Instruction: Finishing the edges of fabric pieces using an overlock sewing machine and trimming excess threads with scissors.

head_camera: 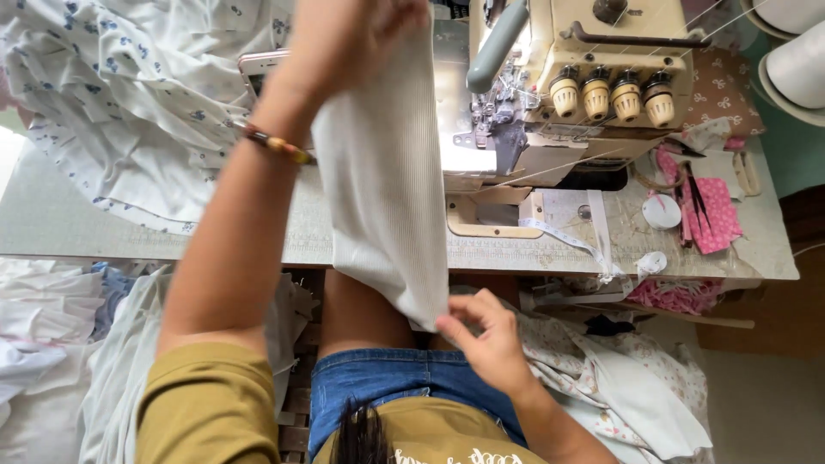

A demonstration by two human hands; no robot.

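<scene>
both hands pinching white ribbed cloth (382, 185), left hand (348, 39) (top), right hand (485, 331) fingertips closed

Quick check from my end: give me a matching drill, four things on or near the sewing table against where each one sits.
Things:
1. ribbed white cloth
2. floral fabric
3. tension knobs
4. pink cloth

Places:
A. table's far-left part
B. front of the sewing machine
C. table's right end
D. stretched between left hand and right hand

Pairs: 1-D, 2-A, 3-B, 4-C
</scene>
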